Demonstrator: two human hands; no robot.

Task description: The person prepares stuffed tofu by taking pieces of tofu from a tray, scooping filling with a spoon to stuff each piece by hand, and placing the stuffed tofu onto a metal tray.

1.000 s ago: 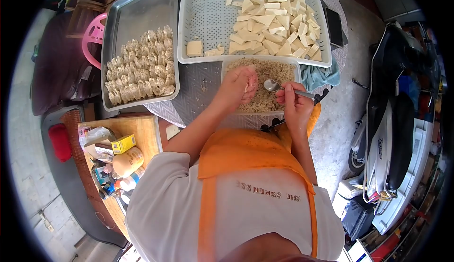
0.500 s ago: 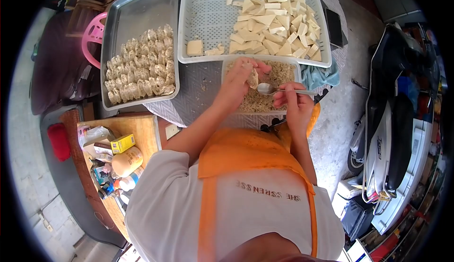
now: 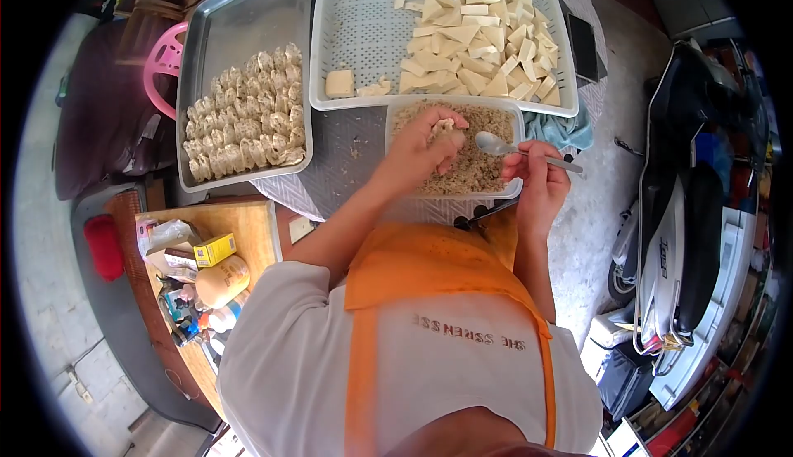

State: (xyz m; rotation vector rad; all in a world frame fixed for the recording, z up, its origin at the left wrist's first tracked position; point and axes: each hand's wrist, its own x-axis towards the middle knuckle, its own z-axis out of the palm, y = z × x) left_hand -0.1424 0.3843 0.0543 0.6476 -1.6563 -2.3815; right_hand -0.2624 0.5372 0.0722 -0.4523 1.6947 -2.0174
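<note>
My left hand (image 3: 423, 150) is curled around a pale piece with filling on it (image 3: 444, 129), above the left part of a white container (image 3: 519, 127) of crumbly filling (image 3: 467, 168). In my right hand (image 3: 537, 178) is a metal spoon (image 3: 493, 143), pinched by its handle, its bowl over the filling and pointing left. Behind the container, a white perforated basket (image 3: 320, 44) holds a heap of pale triangular pieces (image 3: 479, 40). At the left, rows of filled pieces (image 3: 248, 123) sit in a metal tray (image 3: 239, 36).
A teal cloth (image 3: 562, 131) lies right of the container. A dark flat object (image 3: 583, 48) is beside the basket. At the lower left, a wooden table (image 3: 263, 234) carries a yellow box (image 3: 216, 250) and bottles. A pink chair (image 3: 165, 61) stands behind the tray.
My right hand and the spoon have moved right, away from my left hand. My left hand has turned, and its fingers now curl over the held piece.
</note>
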